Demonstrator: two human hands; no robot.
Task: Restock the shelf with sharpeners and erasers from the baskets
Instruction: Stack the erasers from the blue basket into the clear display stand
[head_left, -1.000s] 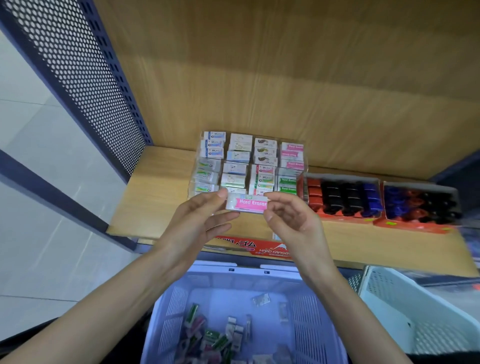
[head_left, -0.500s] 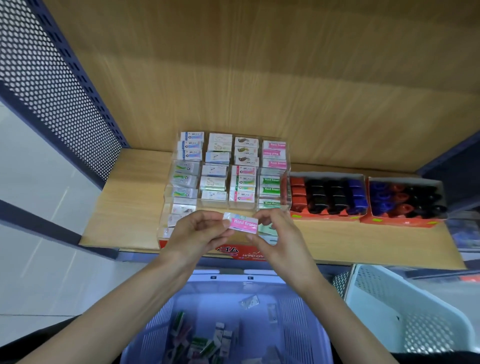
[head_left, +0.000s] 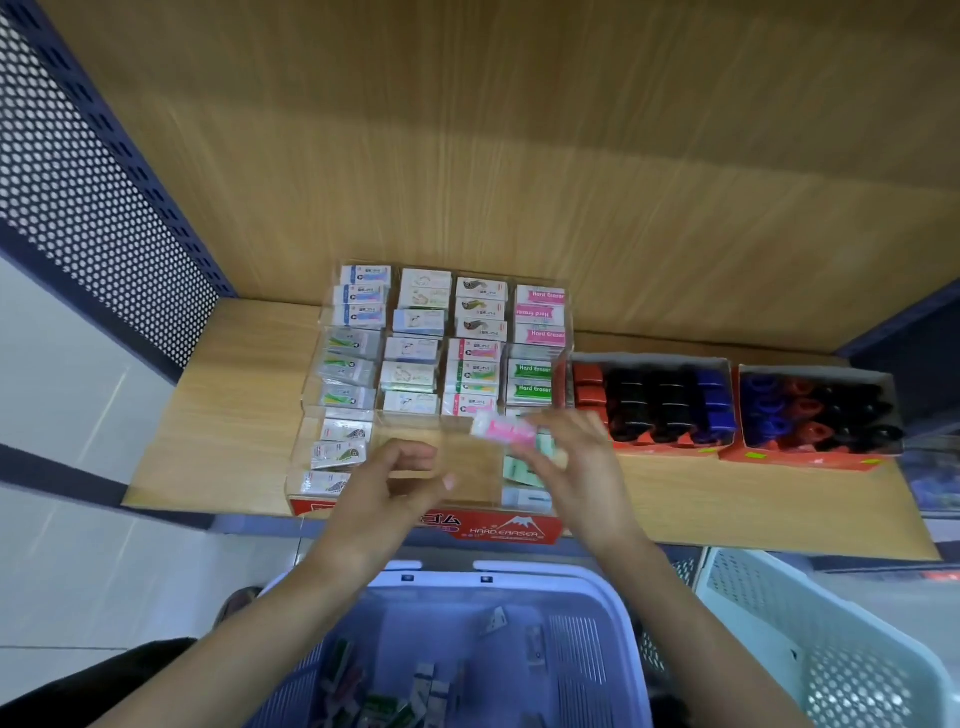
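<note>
My right hand (head_left: 576, 467) pinches a pink-labelled eraser (head_left: 503, 430) above the front of the clear eraser display case (head_left: 317, 410), near its right-hand column. My left hand (head_left: 387, 493) hovers beside it with loosely curled fingers and holds nothing. The case stands on the wooden shelf (head_left: 234, 415) and holds rows of boxed erasers; its front middle compartments show bare bottom. Below my arms sits a lilac basket (head_left: 597, 597) with several loose erasers in its bottom.
Two red trays of sharpeners (head_left: 654, 400) (head_left: 815, 415) stand right of the case. A white basket (head_left: 831, 639) sits at lower right. A perforated blue panel (head_left: 88, 197) closes the shelf's left side; the wooden back wall rises behind.
My left hand has let go of the pink eraser and drawn back. My right hand alone now carries the eraser, shifted right and up toward the case.
</note>
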